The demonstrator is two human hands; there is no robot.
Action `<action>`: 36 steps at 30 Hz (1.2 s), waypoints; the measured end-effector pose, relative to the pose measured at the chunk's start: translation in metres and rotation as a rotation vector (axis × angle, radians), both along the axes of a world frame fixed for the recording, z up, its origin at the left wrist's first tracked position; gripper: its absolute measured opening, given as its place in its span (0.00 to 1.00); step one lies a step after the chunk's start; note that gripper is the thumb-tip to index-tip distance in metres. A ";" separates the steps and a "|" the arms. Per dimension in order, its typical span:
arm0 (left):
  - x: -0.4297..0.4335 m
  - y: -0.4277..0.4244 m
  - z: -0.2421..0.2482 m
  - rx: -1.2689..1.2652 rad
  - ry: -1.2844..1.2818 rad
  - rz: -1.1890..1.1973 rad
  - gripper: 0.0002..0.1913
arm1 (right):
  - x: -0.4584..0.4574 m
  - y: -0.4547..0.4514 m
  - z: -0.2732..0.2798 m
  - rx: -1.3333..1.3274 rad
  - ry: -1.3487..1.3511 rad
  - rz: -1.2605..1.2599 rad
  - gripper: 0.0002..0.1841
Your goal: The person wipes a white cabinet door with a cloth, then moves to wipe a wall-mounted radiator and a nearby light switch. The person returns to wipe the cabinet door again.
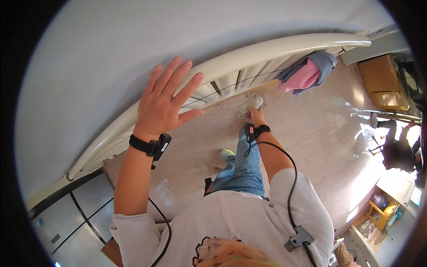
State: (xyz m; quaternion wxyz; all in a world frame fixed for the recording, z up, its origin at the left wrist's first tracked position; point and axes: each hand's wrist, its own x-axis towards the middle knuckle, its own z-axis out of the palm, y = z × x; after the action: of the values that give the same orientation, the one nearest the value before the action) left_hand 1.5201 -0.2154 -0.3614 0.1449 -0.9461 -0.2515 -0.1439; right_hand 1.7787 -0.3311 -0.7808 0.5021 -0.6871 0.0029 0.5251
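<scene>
My left hand [163, 96] is raised with fingers spread and holds nothing; it overlaps the white rounded top rail [253, 50] of a wall radiator, and whether it touches the rail cannot be told. Lower down, my right hand [256, 115] grips a crumpled greyish-white cloth [255, 101] in front of the radiator's foot. To the right, a pink and blue-grey cloth [308, 73] hangs on the radiator's front. Both wrists wear black straps with small devices.
A wooden cabinet [383, 81] stands at the right. A person in dark clothes [398, 147] is by the bright area beyond. Grey panelled cabinets [80, 213] stand lower left. A black cable [292, 187] runs along my right arm.
</scene>
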 end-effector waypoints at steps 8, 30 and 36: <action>0.003 0.002 -0.003 0.001 0.013 -0.003 0.34 | 0.010 0.082 -0.049 -0.174 -0.152 -0.091 0.34; 0.005 0.003 -0.001 0.005 -0.030 -0.030 0.33 | 0.032 0.026 0.105 0.234 0.136 -0.321 0.25; 0.005 0.003 -0.005 0.004 0.001 -0.012 0.32 | 0.072 0.036 -0.031 -0.154 -0.102 -0.237 0.30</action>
State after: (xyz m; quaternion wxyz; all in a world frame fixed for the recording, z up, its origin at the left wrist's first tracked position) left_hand 1.5254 -0.2122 -0.3666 0.1460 -0.9473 -0.2454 -0.1449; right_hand 1.8512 -0.2952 -0.8117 0.5059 -0.7443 0.0988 0.4247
